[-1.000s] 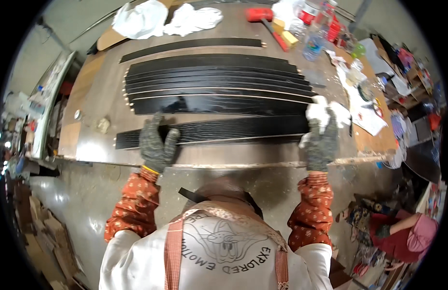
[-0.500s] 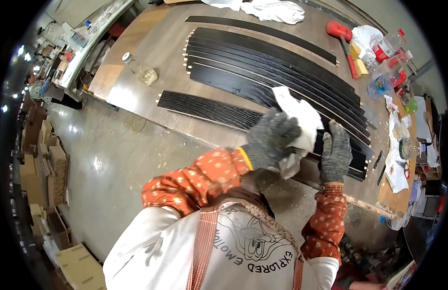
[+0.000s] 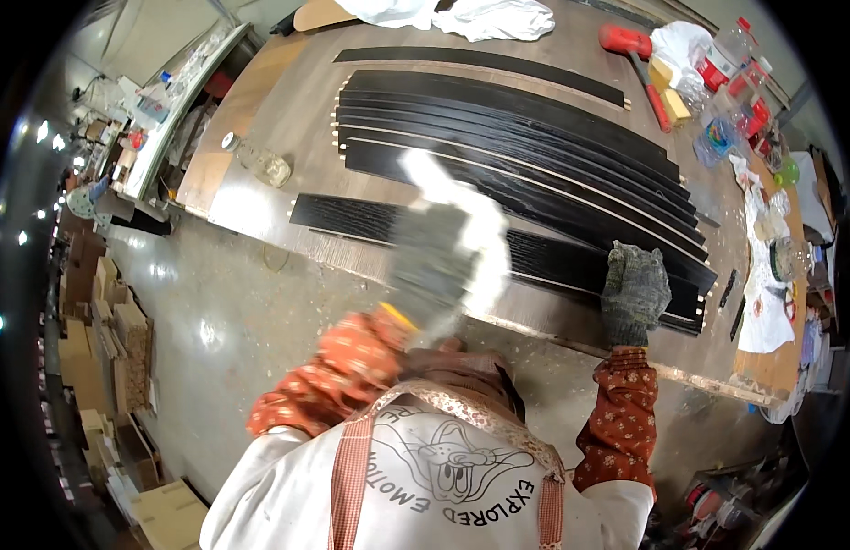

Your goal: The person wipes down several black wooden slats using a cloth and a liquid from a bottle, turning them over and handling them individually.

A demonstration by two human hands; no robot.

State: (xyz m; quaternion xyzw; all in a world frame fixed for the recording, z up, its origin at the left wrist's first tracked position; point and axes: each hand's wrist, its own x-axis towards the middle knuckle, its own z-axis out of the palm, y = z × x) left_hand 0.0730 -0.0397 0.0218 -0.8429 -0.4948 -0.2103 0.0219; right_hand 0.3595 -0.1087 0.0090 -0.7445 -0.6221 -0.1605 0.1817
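My left hand (image 3: pixel 430 261), in a grey knit glove and smeared by motion, holds a white cloth (image 3: pixel 483 252) over the near black wooden board (image 3: pixel 342 218). That board lies along the table's front edge, with a pale dowel at its left end. My right hand (image 3: pixel 636 291), gloved the same way, is closed over the board's right part, fingers curled and partly hidden. Behind it several black boards (image 3: pixel 498 119) with pale dowel ends lie close together. A separate narrow black strip (image 3: pixel 480 64) lies farther back.
A glass jar (image 3: pixel 257 160) of pale liquid stands at the table's left. Right of the boards lie a red mallet (image 3: pixel 638 55), yellow sponges (image 3: pixel 674 105) and plastic bottles (image 3: pixel 732 55). White cloths (image 3: pixel 494 18) lie at the back, and stacked cardboard (image 3: pixel 132 357) stands on the floor at left.
My left hand has swept leftward along the near board with the white cloth. My right hand has curled its fingers at the board's right part. The view has shifted slightly.
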